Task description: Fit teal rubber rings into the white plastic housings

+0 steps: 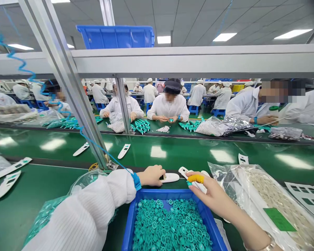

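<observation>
My left hand (152, 175), with a blue wrist strap (137, 181), has its fingers curled over one end of a white plastic casing (171, 177) behind the bin. Between thumb and forefinger, my right hand (214, 191) pinches a small green plastic piece (189, 183), mostly hidden. A yellow finger cot (196, 178) covers one of its fingers. Close beside that hand lie more white casings (183, 171), partly covered by it. Below both hands is a blue bin (129, 223) filled with loose green rings and caps (170, 226).
A clear bag of pale parts (274, 195) lies at right, a bag of green parts (47, 216) at left. Beyond runs a green conveyor (188, 150) with scattered white casings (124, 151). A metal post (68, 80) rises at left. Co-workers in white (170, 104) sit opposite.
</observation>
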Tool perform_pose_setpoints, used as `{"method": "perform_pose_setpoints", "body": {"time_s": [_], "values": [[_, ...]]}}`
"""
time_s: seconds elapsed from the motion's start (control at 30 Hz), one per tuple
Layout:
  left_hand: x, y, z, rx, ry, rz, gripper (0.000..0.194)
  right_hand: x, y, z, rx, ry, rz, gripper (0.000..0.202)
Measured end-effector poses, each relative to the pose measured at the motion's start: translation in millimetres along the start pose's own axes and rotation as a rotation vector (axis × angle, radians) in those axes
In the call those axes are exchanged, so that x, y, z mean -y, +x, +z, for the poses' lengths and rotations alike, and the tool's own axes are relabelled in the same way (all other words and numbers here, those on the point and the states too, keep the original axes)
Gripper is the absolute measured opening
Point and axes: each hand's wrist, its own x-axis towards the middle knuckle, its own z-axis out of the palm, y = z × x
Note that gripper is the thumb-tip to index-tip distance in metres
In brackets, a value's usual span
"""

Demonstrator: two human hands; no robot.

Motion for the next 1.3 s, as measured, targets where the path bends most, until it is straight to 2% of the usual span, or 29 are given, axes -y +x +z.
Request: {"method": "perform_pose_setpoints", "body": {"time_s": [0.1,0.23,0.33,0.4,0.5,0.6,0.67,0.73,0.77,0.9,0.97,1.1,1.3], "values": [[0,0,-8.0,-0.103,-0.055,0.023,0.024,-1,0,0,0.004,-0.007,-0.002,0.017],[-1,-10,-40.5,-0.311,-0.228,0.009,0.026,5,3,3,-0.018,-0.006,-0.053,0.015],[-18,-27,-67.4,-0.458,-0.374,0.02,0.028,15,8,5,-0.09,-0.043,-0.125,0.015],[-36,-41,-80.5,-0.543,-0.568,0.057,0.032,24,11,7,-0.167,-0.069,-0.18,0.017],[-61,-57,-89.8,-0.718,-1.032,0.087,0.036,40,15,10,-0.23,-0.042,-0.167,0.017],[-75,-60,-87.2,-0.919,-1.39,0.096,0.026,60,14,14,-0.075,0.056,-0.101,0.02],[-79,-58,-81.4,-0.98,-1.528,0.075,0.023,73,10,17,0.065,0.08,-0.084,0.02],[-79,-56,-74.5,-0.912,-1.59,0.017,0.024,83,7,16,0.105,0.075,-0.122,0.014],[-80,-56,-71.2,-0.836,-1.604,-0.008,0.024,85,6,14,0.07,0.067,-0.171,0.012],[-89,-66,-60.7,-0.474,-1.622,-0.03,0.025,76,10,5,-0.317,-0.057,-0.359,0.017],[-96,-74,-57.6,-0.38,-1.631,-0.021,0.024,68,14,4,-0.429,-0.135,-0.372,0.023],[-107,-87,-52.6,-0.315,-1.65,0.036,0.026,63,18,10,-0.422,-0.166,-0.366,0.024],[-106,-95,-47.1,-0.328,-1.626,0.075,0.036,68,14,13,-0.414,-0.189,-0.423,0.021]]}}
